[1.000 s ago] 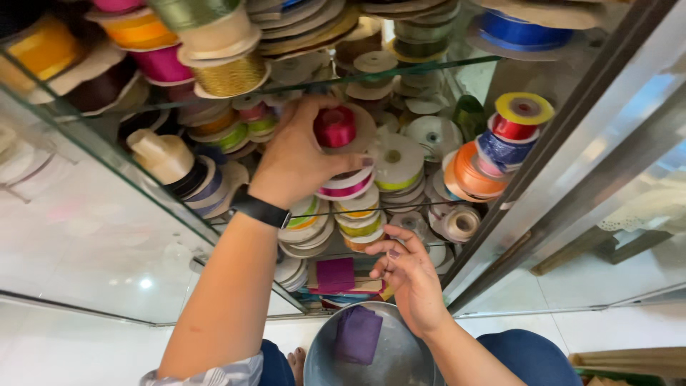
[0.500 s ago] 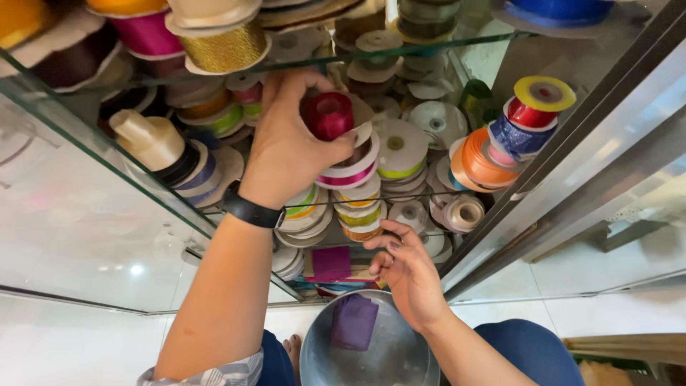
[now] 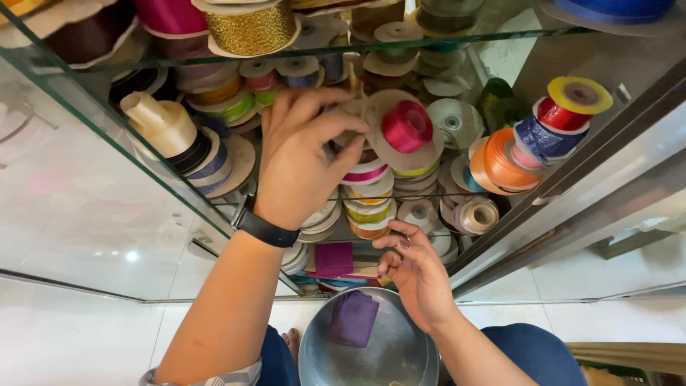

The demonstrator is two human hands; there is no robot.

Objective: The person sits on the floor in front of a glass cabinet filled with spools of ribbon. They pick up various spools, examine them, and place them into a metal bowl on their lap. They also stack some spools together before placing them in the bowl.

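Our left hand (image 3: 304,161) is raised into the glass-shelved cabinet, its grip pinching the wide cardboard flange of a spool of glossy magenta ribbon (image 3: 406,126). The spool sits among the crowded stacks on the middle glass shelf (image 3: 107,118), touching the pile of ribbon reels under it. We judge the handling about midway: the spool is gripped but not clear of the shelf, and whether it rests on the pile or is just lifted we cannot tell. Its axis points roughly toward us and a little to the right, so we look onto one flat flange; the reel is short along that axis and wide across.

Our right hand (image 3: 418,271) hangs lower, fingers loosely curled and holding nothing, just above the rim of a round steel bowl (image 3: 314,357) with a folded purple cloth (image 3: 354,318) inside.
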